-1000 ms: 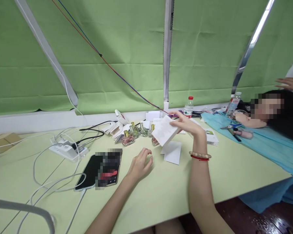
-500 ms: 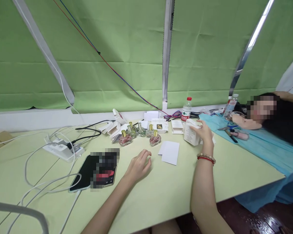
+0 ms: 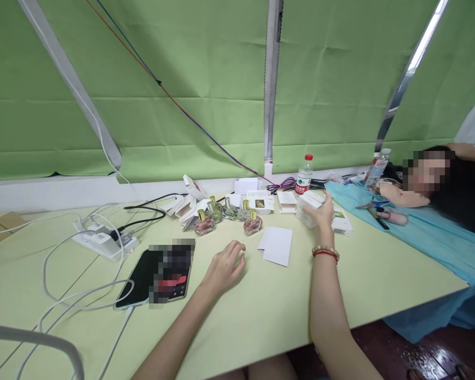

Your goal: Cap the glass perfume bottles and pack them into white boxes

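My right hand [image 3: 320, 212], with a beaded bracelet [image 3: 325, 253] at its wrist, is closed around a small white box [image 3: 307, 208] with printed sides. Just right of it on the table lies another white box [image 3: 341, 224] with a green patch. My left hand [image 3: 225, 268] rests on the table with its fingers loosely bent and apart, nothing in it. Between the hands lies folded white card [image 3: 277, 246]. Beyond my left hand stand several small perfume bottles with gold or silver tops, among them a pink bottle [image 3: 253, 225] and another pink bottle [image 3: 204, 225].
Opened white boxes [image 3: 187, 207] lie behind the bottles. A red-capped water bottle [image 3: 304, 176] stands at the back. Phones [image 3: 134, 282] and a power strip [image 3: 101, 244] with loose cables lie left. On the right, a person's head rests by blue cloth [image 3: 431, 227] with scissors [image 3: 374, 205].
My right hand has shifted slightly left and tilted the white box over, uncovering the box with the green patch beside it. My left hand has stayed in place.
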Available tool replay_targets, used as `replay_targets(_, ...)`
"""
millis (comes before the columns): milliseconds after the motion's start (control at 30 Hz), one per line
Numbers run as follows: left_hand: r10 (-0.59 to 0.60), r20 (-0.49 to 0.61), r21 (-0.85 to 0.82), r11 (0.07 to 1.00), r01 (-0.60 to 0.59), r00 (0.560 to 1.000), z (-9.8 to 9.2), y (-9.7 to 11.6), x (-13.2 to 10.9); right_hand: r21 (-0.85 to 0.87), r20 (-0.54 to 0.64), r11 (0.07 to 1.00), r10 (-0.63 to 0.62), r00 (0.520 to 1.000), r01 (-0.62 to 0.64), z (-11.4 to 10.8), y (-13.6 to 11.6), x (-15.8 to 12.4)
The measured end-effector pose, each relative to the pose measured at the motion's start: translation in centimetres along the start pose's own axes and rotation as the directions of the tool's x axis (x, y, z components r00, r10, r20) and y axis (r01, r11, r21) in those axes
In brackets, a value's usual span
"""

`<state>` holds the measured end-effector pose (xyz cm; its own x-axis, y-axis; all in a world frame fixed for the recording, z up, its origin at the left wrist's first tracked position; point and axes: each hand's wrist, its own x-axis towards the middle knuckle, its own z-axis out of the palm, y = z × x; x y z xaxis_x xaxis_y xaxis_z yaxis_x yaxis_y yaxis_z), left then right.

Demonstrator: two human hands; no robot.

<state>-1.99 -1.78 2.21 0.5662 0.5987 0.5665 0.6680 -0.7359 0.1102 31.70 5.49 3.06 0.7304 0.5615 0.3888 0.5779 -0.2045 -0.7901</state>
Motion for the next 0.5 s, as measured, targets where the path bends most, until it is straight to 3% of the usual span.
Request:
replay_targets(67,0.008,-0.001,-0.007,1.0,-0.008,1.0,0.1,0.0,0.0,0.058,0.062,0.998,-0.025,0.998,0.022,0.4,0.7,0.0)
replay_targets(167,0.019,-0.002,0.002,1.0,-0.019,1.0,0.1,-0.2,0.0,0.086,0.033,0.996,0.002,0.999,-0.005,0.9,0.7,-0.5)
replay_targets(400,0.031,0.047,0.031,0.999,-0.032,0.998,0.2,-0.1,-0.1,-0.044,-0.106,0.995,0.088,0.991,-0.093,-1.5,-4.2,-0.6)
replay_targets(433,0.033,0.055,0.028,0.999,-0.034,0.998,0.2,-0.1,-0.1,-0.043,-0.059,0.998,0.052,0.997,-0.055,-2.0,-5.0,-0.4)
replay_targets(500,0.031,0.073,0.017,0.999,-0.033,0.997,0.2,-0.1,0.0,-0.017,0.168,0.999,-0.043,0.985,0.046,-2.7,-6.4,-0.3)
